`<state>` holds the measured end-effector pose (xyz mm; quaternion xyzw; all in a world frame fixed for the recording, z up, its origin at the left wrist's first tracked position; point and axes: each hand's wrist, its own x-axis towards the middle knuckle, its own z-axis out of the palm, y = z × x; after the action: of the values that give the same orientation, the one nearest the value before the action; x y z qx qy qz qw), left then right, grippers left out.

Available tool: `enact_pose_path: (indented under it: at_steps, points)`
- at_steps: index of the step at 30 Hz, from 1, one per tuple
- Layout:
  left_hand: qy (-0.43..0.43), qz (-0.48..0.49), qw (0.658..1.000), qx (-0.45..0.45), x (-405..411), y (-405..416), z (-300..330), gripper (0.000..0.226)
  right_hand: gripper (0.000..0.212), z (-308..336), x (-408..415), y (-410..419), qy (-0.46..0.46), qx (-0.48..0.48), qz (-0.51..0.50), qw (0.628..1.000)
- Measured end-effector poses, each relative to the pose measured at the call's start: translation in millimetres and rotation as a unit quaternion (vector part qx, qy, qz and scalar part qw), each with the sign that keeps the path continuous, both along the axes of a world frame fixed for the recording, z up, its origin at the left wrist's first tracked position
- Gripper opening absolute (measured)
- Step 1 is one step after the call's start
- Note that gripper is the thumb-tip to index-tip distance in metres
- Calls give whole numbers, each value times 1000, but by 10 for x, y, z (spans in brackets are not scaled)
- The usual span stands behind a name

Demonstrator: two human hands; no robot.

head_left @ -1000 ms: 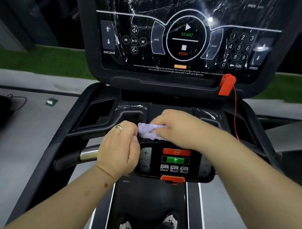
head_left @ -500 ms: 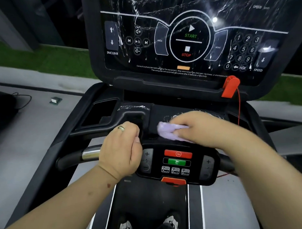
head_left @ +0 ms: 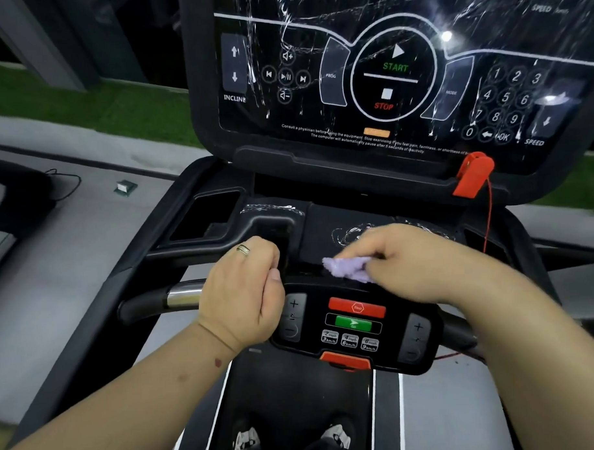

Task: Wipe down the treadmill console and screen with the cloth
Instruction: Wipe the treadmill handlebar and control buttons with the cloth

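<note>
So the right hand (head_left: 421,264) has the purple cloth (head_left: 349,269) bunched up in its fingers, pressed on the flat black console deck (head_left: 322,230) just above the small button panel (head_left: 354,327). The left hand (head_left: 244,294) is curled round the handlebar (head_left: 180,294) at about 9 o'clock from the cloth, bracing rather than wiping.

The key bit, I think: the big screen (head_left: 398,73) sits at 12 o'clock from the cloth, well apart and tilted up away from the deck, with its long axis running 9 to 3. It's covered in streaky film, so it doesn't look wiped yet. The right hand is nearer and already has the cloth, so my guess is it reaches up for long side-to-side passes. I'd watch the red safety clip (head_left: 472,175) at about 2 o'clock.
</note>
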<state>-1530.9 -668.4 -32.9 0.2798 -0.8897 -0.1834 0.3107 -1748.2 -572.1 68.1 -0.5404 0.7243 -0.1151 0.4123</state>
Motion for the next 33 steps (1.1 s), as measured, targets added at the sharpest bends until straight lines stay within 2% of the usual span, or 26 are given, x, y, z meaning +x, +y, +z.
enact_pose_path:
  at_steps: [4, 6, 10, 13, 16, 19, 23, 26, 29, 31, 33]
  points:
    - [6, 2, 1000, -6, -5, -6, -22, 16, 34, -193, 409, -297, -5, -76, 54, 996]
    - [5, 5, 1000, 1, -7, -10, -24, 15, 31, -161, 384, -326, -34, -57, 45, 997]
    - [1, 5, 1000, 17, -5, -3, -17, 10, 24, -36, -125, -42, -14, 21, 9, 1000]
    - [3, 5, 1000, 16, -13, 2, 4, 11, 17, -69, -20, -92, -35, -9, -7, 999]
    - [1, 8, 1000, 8, -3, 8, 0, 12, 39, -194, 327, -335, 2, -68, 63, 996]
    - [3, 3, 1000, 16, 0, -1, -14, 12, 54, -120, 233, -257, -37, -62, 69, 995]
    - [0, 7, 1000, 25, 0, 3, -8, 10, 48, -52, -195, 52, -55, -17, 10, 998]
    - [-1, 9, 1000, 17, -2, 12, -2, 12, 42, -173, 44, -114, -45, -50, 3, 998]
    - [-2, 8, 1000, 8, 0, 16, 2, 14, 49, -237, 383, -323, -25, -95, 48, 994]
    - [-6, 11, 1000, 12, 4, 14, -4, 15, 53, -172, 277, -285, -38, -77, 46, 995]
    - [-9, 12, 1000, 17, 2, 12, -9, 14, 47, -117, -58, -58, -35, -36, 33, 998]
